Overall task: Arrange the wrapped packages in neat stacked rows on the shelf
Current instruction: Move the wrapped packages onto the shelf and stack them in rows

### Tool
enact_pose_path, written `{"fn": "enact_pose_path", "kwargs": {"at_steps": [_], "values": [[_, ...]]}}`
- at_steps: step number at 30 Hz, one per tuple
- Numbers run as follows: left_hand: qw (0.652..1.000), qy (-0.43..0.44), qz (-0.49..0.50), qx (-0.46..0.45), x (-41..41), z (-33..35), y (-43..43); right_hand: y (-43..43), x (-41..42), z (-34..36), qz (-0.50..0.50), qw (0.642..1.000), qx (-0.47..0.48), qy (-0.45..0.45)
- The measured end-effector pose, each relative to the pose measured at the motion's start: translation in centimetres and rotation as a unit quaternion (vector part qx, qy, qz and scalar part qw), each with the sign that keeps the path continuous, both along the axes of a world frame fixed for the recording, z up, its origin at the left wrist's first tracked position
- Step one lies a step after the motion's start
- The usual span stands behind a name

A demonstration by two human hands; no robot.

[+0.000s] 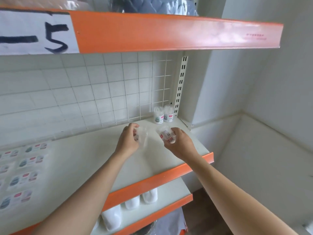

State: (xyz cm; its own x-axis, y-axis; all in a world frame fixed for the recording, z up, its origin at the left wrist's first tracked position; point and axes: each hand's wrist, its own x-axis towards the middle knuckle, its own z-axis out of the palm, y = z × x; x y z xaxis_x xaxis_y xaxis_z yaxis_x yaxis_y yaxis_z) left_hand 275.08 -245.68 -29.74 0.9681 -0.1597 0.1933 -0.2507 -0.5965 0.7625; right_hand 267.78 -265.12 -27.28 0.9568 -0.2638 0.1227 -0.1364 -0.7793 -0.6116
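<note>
Both of my hands reach over the white shelf (88, 160) with the orange front lip. My left hand (127, 139) grips a clear wrapped package (142, 135), blurred by motion. My right hand (178, 143) holds another clear wrapped package (166, 134) with a red and white label and a barcode. A pair of wrapped packages (163, 114) stands upright in the shelf's back right corner, against the wire grid. Several flat wrapped packages (20, 170) lie in rows at the shelf's left end.
An orange-edged upper shelf (169, 33) hangs overhead with a paper sign marked "5" (37, 31). The lower shelf (162, 199) carries white cylindrical packs (132, 202). A slotted upright (181, 85) and a white wall bound the right side.
</note>
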Motion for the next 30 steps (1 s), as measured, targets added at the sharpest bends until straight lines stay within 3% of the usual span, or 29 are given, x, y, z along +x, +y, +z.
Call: {"fn": "enact_pose_path", "kwargs": {"at_steps": [7, 12, 17, 21, 25, 30], "values": [[0.998, 0.041, -0.035, 0.019, 1.8, -0.6, -1.0, -0.8, 2.2, -1.0, 0.009, 1.000, 0.012, 0.001], [0.998, 0.044, 0.047, 0.008, 1.3, -2.0, -2.2, -1.8, 3.9, -1.1, 0.035, 0.999, 0.013, -0.021], [0.987, 0.119, 0.094, -0.049, 1.7, -1.6, -4.6, -3.1, 5.2, -1.3, 0.093, 0.995, 0.008, -0.021], [0.977, 0.162, 0.139, 0.015, 1.7, -0.4, -6.7, -4.4, 5.8, -1.3, 0.134, 0.990, 0.035, 0.005], [0.964, 0.205, 0.144, -0.091, 1.6, -0.5, -7.7, -5.9, 5.6, -1.9, 0.162, 0.985, 0.050, 0.030], [0.962, 0.169, 0.145, -0.155, 0.9, 0.2, -7.5, -7.3, 6.0, -1.8, 0.161, 0.980, 0.106, 0.043]]}}
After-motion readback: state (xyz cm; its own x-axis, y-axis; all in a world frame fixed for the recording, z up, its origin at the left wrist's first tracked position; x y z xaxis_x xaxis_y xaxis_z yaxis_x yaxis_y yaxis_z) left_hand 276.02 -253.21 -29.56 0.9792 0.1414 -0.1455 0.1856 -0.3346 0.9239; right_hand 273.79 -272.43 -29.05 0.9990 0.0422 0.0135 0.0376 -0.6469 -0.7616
